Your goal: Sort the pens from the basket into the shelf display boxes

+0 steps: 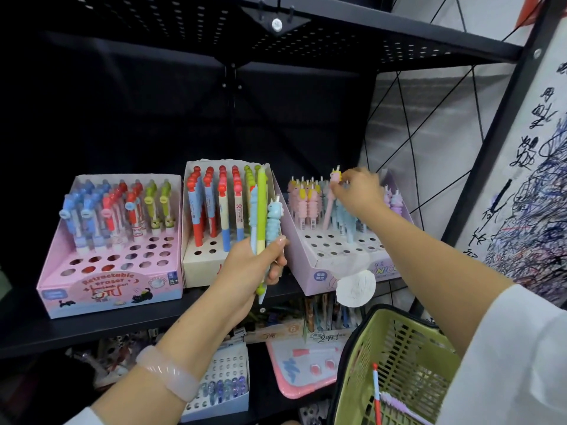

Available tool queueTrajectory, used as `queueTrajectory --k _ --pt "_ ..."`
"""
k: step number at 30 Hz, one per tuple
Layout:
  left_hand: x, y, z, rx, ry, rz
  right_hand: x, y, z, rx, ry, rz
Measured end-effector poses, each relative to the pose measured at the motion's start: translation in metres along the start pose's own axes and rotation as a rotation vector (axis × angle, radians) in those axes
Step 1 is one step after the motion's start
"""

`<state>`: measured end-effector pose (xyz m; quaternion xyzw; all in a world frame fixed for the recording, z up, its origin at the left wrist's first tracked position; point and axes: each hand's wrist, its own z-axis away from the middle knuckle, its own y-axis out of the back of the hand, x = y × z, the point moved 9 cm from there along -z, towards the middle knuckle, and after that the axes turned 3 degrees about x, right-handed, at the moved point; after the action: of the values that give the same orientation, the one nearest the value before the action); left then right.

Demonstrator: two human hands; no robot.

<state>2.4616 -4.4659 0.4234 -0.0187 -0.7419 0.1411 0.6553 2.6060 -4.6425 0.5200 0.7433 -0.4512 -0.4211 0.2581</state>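
Observation:
My left hand (248, 271) grips a bunch of pens (260, 222) upright in front of the shelf: a green one, a light blue one and a blue unicorn-topped one. My right hand (359, 191) pinches a pink unicorn pen (329, 207) over the right display box (310, 262), among its pink and blue unicorn pens. The middle box (196, 265) holds red, blue and green pens. The left pink box (61, 283) holds eraser pens. The green basket (395, 363) hangs at lower right with a red pen (376, 394) and a purple pen (402, 407) inside.
All three boxes stand on a black shelf (92, 326) under a perforated black shelf above. Below are more pen boxes (221, 384) and a pink tray (303, 372). A scribbled test sheet (527, 210) hangs at the right beside the shelf frame.

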Motion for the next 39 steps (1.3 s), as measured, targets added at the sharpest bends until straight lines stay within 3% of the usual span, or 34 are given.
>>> queueTrajectory --k 6,22,24,26,27,30,33,35,39 --pt "-0.005 -0.001 0.001 0.013 0.021 0.022 -0.009 -0.017 0.004 -0.117 0.097 0.114" --pt "-0.008 -0.002 -0.004 0.024 0.016 0.003 -0.02 -0.021 0.013 -0.045 0.327 0.358" --pt "-0.007 -0.006 -0.006 0.02 0.006 0.0 -0.037 -0.001 0.031 0.095 0.445 0.248" --pt "-0.007 -0.01 -0.008 0.013 0.002 0.013 -0.051 0.015 0.056 0.156 0.511 -0.047" --pt "-0.008 -0.012 -0.009 0.01 0.001 0.015 -0.054 0.016 0.068 0.084 0.482 -0.225" --pt "-0.012 -0.021 -0.011 -0.015 -0.012 0.018 -0.058 -0.007 0.103 -0.333 0.278 -0.625" --pt "-0.016 -0.033 -0.01 -0.051 -0.021 0.005 -0.055 -0.015 0.121 -0.511 0.099 -0.904" --pt "-0.02 -0.039 -0.009 -0.061 0.005 -0.002 -0.043 -0.007 0.111 -0.44 0.005 -0.969" --pt "-0.02 -0.031 -0.011 0.045 0.01 -0.106 0.003 0.027 0.07 -0.132 -0.113 -0.994"
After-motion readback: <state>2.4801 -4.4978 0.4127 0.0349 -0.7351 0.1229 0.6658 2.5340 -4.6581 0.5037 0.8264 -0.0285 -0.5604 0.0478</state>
